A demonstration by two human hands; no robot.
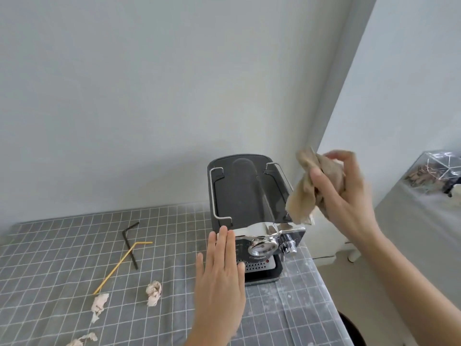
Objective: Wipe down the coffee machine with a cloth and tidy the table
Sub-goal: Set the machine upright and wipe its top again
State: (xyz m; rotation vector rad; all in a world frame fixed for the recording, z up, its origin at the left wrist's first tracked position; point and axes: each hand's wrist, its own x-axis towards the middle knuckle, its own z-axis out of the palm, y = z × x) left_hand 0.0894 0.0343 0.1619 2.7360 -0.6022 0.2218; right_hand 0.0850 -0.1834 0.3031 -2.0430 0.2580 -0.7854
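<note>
A black and chrome coffee machine (245, 196) stands at the right end of the grey checked table (62, 245). My left hand (220, 275) is flat, fingers together, against the machine's front left side and holds nothing. My right hand (344, 196) is raised at the machine's upper right, clutching a crumpled beige cloth (305, 188) that hangs over the machine's right edge. On the table lie a yellow straw (119, 264), a black straw (130, 242) and crumpled paper scraps (153, 292), (98, 305), (82, 340).
A grey wall runs behind the table, with a corner at the right. A clear plastic box (434, 171) with small items sits on a surface at the far right. The table's right edge (324, 295) drops off beside the machine; a dark round object (351, 330) is below.
</note>
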